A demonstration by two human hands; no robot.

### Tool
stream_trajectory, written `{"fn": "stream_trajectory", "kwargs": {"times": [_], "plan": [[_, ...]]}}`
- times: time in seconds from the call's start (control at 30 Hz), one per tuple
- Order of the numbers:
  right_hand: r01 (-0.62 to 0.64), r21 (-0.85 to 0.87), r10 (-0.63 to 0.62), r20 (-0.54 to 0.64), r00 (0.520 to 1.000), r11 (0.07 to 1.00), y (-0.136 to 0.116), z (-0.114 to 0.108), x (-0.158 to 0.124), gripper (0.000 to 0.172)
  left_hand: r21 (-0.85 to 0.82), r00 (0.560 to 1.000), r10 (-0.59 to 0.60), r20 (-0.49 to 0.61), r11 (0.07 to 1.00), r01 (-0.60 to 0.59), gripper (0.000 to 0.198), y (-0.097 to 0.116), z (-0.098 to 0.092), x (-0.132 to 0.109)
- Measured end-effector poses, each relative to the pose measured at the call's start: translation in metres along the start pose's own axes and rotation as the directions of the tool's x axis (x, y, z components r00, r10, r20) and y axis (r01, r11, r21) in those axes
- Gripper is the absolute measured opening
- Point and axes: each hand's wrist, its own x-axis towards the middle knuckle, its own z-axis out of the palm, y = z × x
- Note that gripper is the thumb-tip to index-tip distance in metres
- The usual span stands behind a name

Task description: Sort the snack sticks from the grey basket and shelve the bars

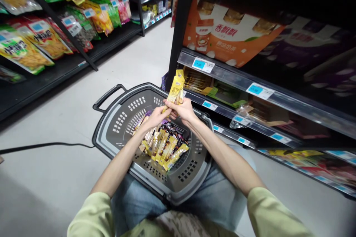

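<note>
Slim yellow glossy-wrapped sachets (175,88): held above the grey plastic shopping basket (183,189)
Handling: probably light, slick and bendable, best taken across their flat lower ends
Grip: left hand (159,115) and right hand (183,110) pinched around them there

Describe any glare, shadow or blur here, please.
Head view: glints on the sachets in the basket; same view: purple boxes sunk in shadow; same view: lower-right packets look soft; same view: sleeves seem stretched, perhaps by a wide lens.
</note>
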Motion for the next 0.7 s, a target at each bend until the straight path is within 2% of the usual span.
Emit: {"fn": "stream_trajectory", "kwargs": {"times": [0.27, 0.43, 0.6, 0.7], "plan": [[0.056, 0.028, -0.057, 0.066, 0.996, 0.998, 0.004, -0.005, 0.006, 0.037, -0.005, 0.991, 0.041, -0.126, 0.999, -0.042, 0.05, -0.005, -0.001, 0.001], [0.11, 0.06, -0.111, 0.013, 0.994, 0.992, 0.004, -0.008, 0.011, 0.036, 0.005, 0.99, 0.056, -0.129, 0.998, -0.056, 0.047, -0.004, -0.002, 0.001], [0.098, 0.023, -0.097, -0.034, 0.995, 0.995, 0.012, -0.009, 0.016, 0.041, 0.164, 0.985, 0.095, -0.141, 0.984, -0.071, 0.042, -0.001, 0.0, -0.003], [0.139, -0.026, -0.141, -0.055, 0.989, 0.99, 0.015, -0.008, 0.019, 0.046, 0.253, 0.976, 0.14, -0.167, 0.963, -0.095, 0.041, -0.005, 0.002, -0.002]]}}
